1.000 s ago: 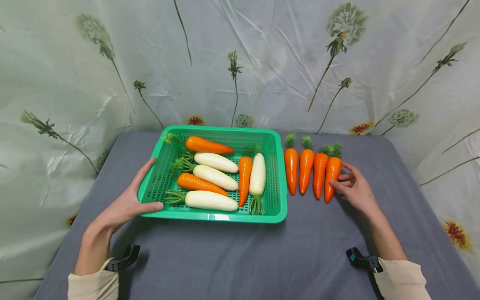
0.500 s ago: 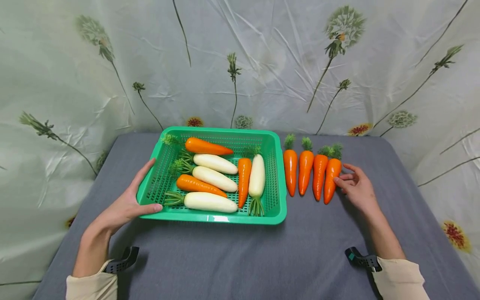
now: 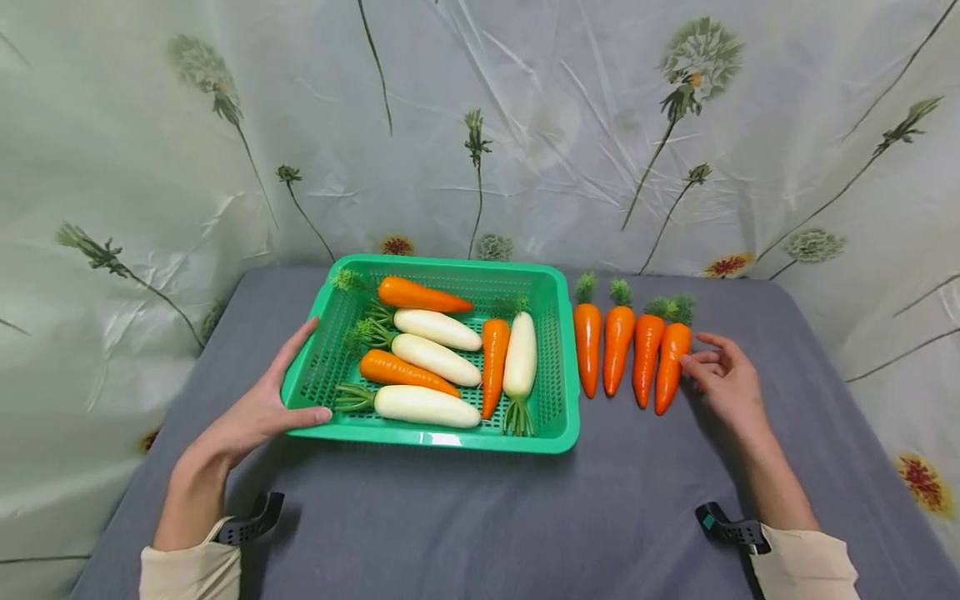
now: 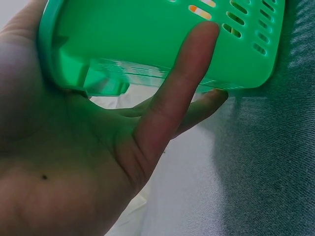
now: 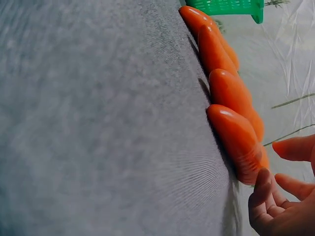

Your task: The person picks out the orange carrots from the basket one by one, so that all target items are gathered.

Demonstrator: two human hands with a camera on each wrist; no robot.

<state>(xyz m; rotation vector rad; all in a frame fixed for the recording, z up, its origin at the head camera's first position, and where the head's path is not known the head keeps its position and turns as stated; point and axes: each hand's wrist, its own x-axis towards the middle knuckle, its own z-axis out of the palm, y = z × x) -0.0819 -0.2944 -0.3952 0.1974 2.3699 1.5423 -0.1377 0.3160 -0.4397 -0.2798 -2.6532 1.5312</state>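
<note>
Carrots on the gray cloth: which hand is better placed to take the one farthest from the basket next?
Probably the right hand: it is close beside that carrot. The left hand touches the opposite end of the green basket, much farther away.

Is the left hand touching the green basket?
Touching: in the head view, the left hand lays its thumb over the near rim of the green basket.

Head view: left hand (image 3: pixel 262 408) partly hidden by basket (image 3: pixel 450 440); both sleeves (image 3: pixel 191 571) cut off below. Left wrist: basket cropped at top; vegetables (image 4: pixel 201 12) inside mere slivers. Right wrist: right hand (image 5: pixel 290 211) cropped at right; desk (image 5: pixel 74 123) blurred.
</note>
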